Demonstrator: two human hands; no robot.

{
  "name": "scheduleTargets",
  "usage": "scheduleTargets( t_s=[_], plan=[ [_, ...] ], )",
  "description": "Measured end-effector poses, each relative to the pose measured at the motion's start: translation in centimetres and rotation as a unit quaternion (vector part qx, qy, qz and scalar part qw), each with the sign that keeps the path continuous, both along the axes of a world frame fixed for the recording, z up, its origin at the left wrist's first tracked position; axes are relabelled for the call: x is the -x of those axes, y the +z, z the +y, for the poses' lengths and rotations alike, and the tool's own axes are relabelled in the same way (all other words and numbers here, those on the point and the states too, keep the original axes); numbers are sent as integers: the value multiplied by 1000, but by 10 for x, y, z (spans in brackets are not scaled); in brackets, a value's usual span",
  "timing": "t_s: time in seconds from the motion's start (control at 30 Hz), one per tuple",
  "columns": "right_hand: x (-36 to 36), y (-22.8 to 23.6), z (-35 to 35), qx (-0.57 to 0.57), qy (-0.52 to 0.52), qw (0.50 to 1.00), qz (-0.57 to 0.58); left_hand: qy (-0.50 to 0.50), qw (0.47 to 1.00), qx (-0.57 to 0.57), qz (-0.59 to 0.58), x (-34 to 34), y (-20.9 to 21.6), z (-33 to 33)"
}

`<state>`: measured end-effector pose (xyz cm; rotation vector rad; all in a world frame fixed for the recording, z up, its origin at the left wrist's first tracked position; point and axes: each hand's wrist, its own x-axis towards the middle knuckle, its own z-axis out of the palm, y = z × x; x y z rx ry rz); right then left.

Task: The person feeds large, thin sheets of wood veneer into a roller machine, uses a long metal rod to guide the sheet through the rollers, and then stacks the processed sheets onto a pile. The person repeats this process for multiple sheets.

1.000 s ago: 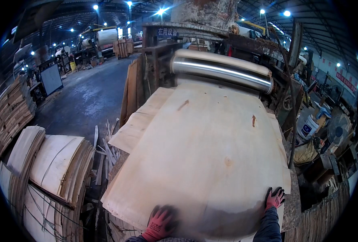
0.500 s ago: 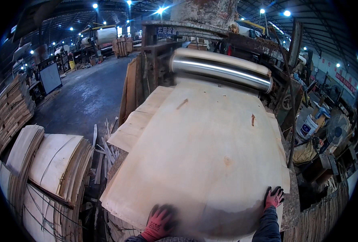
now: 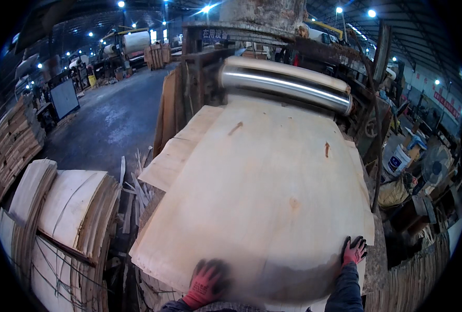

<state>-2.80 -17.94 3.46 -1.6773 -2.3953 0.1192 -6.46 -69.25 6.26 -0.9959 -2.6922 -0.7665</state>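
Veneer sheet [image 3: 262, 197], in the head view: pale and broad, lying flat in front of the shiny metal roller [image 3: 285, 89], far end toward it, near edge close to the body. Under its left side, other sheets [image 3: 171, 158] sticking out a little. Left hand [image 3: 207, 283], pink-and-black gloved: on the near part of the sheet, palm down, fingers apparently spread, though rather blurred. Right hand [image 3: 354, 251], gloved in the same way: resting at the right near edge, fingers spread also, pinching nothing. About progress, only by judgement: laying out flat already done, and direction toward the roller fairly straight. Left on this side of the roller: the whole visible length; impossible to tell about any part beyond or under it. Round about: strapped veneer stacks [image 3: 77, 197] and wood scraps [image 3: 140, 188] at left, white bucket [image 3: 397, 160] and fan [image 3: 435, 169] at right.
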Motion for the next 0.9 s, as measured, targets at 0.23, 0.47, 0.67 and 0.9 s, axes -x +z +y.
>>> scheduleTargets(
  t_s=[0.23, 0.47, 0.67, 0.9],
  plan=[
    [2, 6, -4, 4, -12, 1000, -16, 4, 1000, 8, -11, 1, 0, 0],
    [0, -3, 3, -8, -12, 999, -29, 11, 1000, 3, 0, 1, -4, 2],
    [0, -3, 3, -18, -11, 999, -26, 6, 1000, 8, -8, 1, 1, 1],
    [-1, -8, 6, -14, -14, 1000, -7, 9, 1000, 6, -10, 2, 1, 2]
  ],
)
